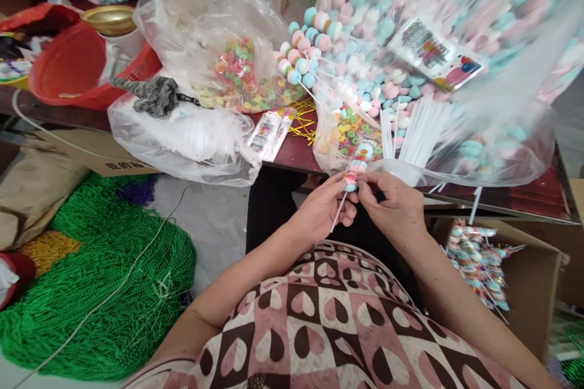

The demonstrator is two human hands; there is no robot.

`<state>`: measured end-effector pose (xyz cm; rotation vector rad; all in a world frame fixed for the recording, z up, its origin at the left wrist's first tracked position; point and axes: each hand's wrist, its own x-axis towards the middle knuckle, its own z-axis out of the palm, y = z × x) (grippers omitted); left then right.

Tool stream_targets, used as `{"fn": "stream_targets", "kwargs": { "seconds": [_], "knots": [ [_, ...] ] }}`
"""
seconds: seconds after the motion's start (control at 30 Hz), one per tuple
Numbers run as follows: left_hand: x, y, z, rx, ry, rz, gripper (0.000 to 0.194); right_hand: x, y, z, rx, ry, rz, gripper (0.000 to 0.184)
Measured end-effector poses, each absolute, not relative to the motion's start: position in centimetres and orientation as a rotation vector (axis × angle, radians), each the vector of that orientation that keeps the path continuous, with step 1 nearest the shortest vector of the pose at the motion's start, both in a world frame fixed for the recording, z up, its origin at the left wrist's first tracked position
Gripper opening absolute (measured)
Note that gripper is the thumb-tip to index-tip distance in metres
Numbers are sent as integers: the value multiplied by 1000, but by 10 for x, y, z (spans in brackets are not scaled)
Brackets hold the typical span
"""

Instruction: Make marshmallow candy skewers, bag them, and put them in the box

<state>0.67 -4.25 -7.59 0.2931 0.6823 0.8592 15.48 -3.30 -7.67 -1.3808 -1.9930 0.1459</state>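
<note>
Heart-print top (pixel 319 328) fills the bottom edge, forearms reaching past it. Far left: green strands (pixel 114 292) heaped on the floor, red basket (pixel 55 64) above on the table (pixel 296 155). Next, a clear bag (pixel 191 140) overhanging the table edge, then printed pouches (pixel 271 134) and gold ties (pixel 303 118).

Left hand (pixel 322 206): fingers closed round the low end of the marshmallow skewer (pixel 359 165), bare stick poking out below. Key relation — skewer lies between both hands, long axis slanting from lower left up to the right, candy end toward the table. Neither hand is nearer; both touch it. Right hand (pixel 395 197): thumb and finger pinched on its right side; wrapper or tie, too small to tell.

Table edge sits just beyond the fingers, so room is mostly lapward. White sticks (pixel 424 134) crowd the upper right. Far right, lower: carton (pixel 531 279) with more skewers (pixel 477 261).
</note>
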Motion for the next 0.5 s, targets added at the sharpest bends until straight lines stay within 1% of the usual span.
{"fn": "stream_targets", "kwargs": {
  "seconds": [0.13, 0.23, 0.33, 0.5],
  "knots": [
    [5, -42, -80, 228, 620, 789, 26, 155, -33, -75, -1353, -1971, 173, 14],
    [6, -42, -80, 222, 636, 780, 26, 154, -33, -74, -1289, -1990, 110, 12],
    [7, -45, -77, 248, 690, 808, 25, 154, -33, -72, -1184, -2047, 6, 11],
    [14, -51, -69, 311, 809, 928, 23, 156, -35, -74, -1032, -2093, -102, 16]
  ]
}}
